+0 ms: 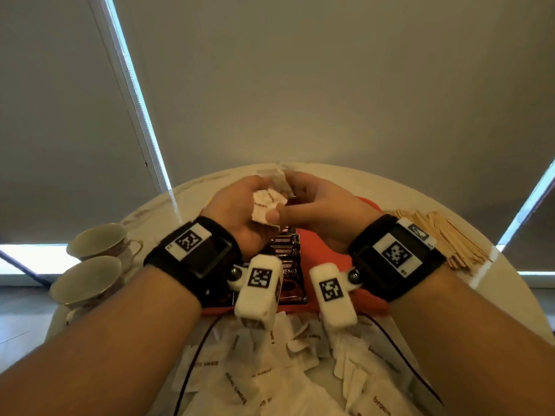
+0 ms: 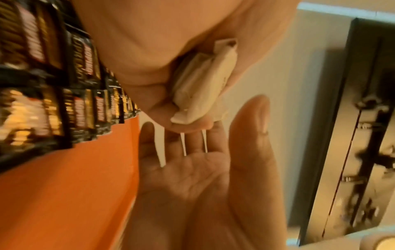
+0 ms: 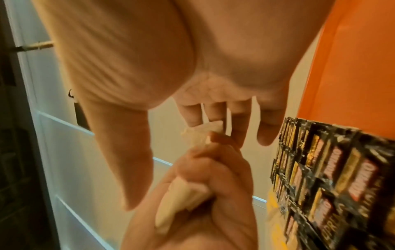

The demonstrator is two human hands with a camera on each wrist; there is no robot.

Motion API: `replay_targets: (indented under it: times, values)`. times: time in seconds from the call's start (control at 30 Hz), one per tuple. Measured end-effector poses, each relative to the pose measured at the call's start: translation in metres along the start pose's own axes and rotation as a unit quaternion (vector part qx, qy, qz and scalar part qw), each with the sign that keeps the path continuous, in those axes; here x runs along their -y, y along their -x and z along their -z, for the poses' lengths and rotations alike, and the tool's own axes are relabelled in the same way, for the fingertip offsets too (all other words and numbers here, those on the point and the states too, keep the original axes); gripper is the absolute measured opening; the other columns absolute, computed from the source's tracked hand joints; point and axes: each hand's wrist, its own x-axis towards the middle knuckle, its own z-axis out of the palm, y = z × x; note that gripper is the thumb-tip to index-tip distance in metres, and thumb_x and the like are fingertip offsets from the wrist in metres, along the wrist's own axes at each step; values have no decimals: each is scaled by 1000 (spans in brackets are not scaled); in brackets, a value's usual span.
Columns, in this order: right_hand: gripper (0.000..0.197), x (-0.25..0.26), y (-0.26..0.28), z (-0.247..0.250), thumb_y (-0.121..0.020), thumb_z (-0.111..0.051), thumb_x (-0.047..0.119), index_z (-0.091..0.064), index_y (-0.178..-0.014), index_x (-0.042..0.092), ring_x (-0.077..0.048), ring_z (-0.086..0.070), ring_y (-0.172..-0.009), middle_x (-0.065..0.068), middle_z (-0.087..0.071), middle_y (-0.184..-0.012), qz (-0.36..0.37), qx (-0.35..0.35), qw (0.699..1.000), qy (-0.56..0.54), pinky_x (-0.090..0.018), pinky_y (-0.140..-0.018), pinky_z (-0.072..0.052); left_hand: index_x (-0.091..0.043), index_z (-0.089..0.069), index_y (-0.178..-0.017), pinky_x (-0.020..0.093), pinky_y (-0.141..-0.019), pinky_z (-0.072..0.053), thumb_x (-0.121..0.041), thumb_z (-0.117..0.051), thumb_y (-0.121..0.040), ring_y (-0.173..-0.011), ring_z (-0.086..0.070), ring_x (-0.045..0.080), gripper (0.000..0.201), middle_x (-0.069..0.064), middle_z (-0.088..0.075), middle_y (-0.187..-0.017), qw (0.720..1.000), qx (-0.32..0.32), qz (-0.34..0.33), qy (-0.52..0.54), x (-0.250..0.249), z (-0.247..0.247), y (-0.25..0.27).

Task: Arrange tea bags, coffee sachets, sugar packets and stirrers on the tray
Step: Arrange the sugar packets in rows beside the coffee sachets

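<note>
My left hand (image 1: 237, 205) hovers over the orange tray (image 1: 324, 247) and grips a bunch of white sugar packets (image 1: 267, 202) in curled fingers. The left wrist view shows the packets (image 2: 203, 84) sticking out of that fist (image 2: 149, 50). My right hand (image 1: 312, 202) faces it with the fingers straight and the palm (image 2: 192, 169) open. In the right wrist view its fingertips (image 3: 213, 121) touch the top of the bunch (image 3: 177, 203). Dark coffee sachets (image 1: 285, 253) lie in overlapping rows on the tray under both hands. I see no tea bags.
Wooden stirrers (image 1: 444, 235) lie in a heap on the round white table (image 1: 510, 295), right of the tray. Two teacups (image 1: 99, 238) (image 1: 87, 277) stand at the left edge. Several loose sugar packets (image 1: 270, 370) and thin cables (image 1: 195, 355) cover the near side.
</note>
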Motion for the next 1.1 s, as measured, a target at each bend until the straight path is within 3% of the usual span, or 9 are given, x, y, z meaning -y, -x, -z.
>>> replay_targets:
  times: [0.1,0.2,0.27,0.37,0.5,0.63,0.8,1.0,1.1]
  values:
    - [66,-3,-13,4,-72,-82,-8,-60,-131,10,-32,-68,-115,-16,-70,-124,-1,-1,1000,23,-46,-101,-54,-4,-67,-117,26,-53,-57,-26,-58,-104,-68,-61,17,28,10,-68,-86,999,-1,8,48,-5,-2,-16]
    - [59,-12,-19,10,-76,-79,-11,-62,-129,10,-26,-71,-110,-10,-73,-118,-6,-31,999,40,-45,-101,-55,1,-67,-121,35,-87,-62,-45,-58,-103,-101,-73,28,50,20,-74,-110,999,12,-1,47,4,-2,-24]
    - [51,-22,-21,13,-79,-79,-6,-64,-125,8,-27,-71,-109,-11,-74,-116,2,-53,998,33,-48,-102,-54,0,-66,-125,42,-98,-57,-42,-64,-98,-108,-70,30,50,19,-72,-115,999,40,-21,10,10,-2,-21]
    - [47,-32,-24,16,-81,-78,-5,-66,-124,8,-30,-69,-112,-14,-73,-117,11,-62,998,15,-55,-103,-52,-4,-64,-126,42,-87,-62,-18,-70,-88,-99,-72,25,41,16,-72,-106,995,51,-75,-47,17,3,-18]
    - [52,-35,-24,19,-82,-75,-6,-65,-130,11,-28,-69,-115,-11,-73,-121,3,-41,999,-18,-46,-103,-53,-1,-62,-131,39,-78,-65,-9,-64,-88,-101,-70,30,44,24,-72,-113,995,33,-83,-49,16,18,-21]
    - [32,-39,-23,17,-94,-66,4,-69,-124,11,-20,-71,-92,-8,-76,-108,-7,-75,995,-65,-31,-84,-59,-1,-64,-123,25,-50,-56,-12,-53,-102,-67,-68,18,26,14,-72,-88,997,10,-67,-42,14,27,-22]
    - [22,-47,-23,16,-95,-65,7,-72,-115,3,-33,-68,-89,-17,-76,-105,-16,-128,988,-89,-41,-81,-60,-12,-66,-123,24,-49,-54,-20,-59,-104,-63,-65,17,22,10,-72,-84,991,15,-79,-108,19,31,-20]
    - [21,-46,-24,22,-86,-69,8,-70,-107,1,-19,-65,-76,-13,-73,-94,-12,-166,971,-169,-25,-64,-55,-11,-66,-109,24,-46,-53,-20,-63,-101,-61,-65,17,12,13,-71,-86,990,-45,-105,-83,16,39,-23]
    - [34,-44,-22,23,-83,-70,10,-67,-114,-2,-18,-66,-73,-16,-71,-97,-14,-141,969,-200,-23,-64,-57,-8,-66,-119,24,-49,-54,-34,-65,-100,-72,-68,20,33,21,-74,-102,992,-51,-114,-23,12,40,-23]
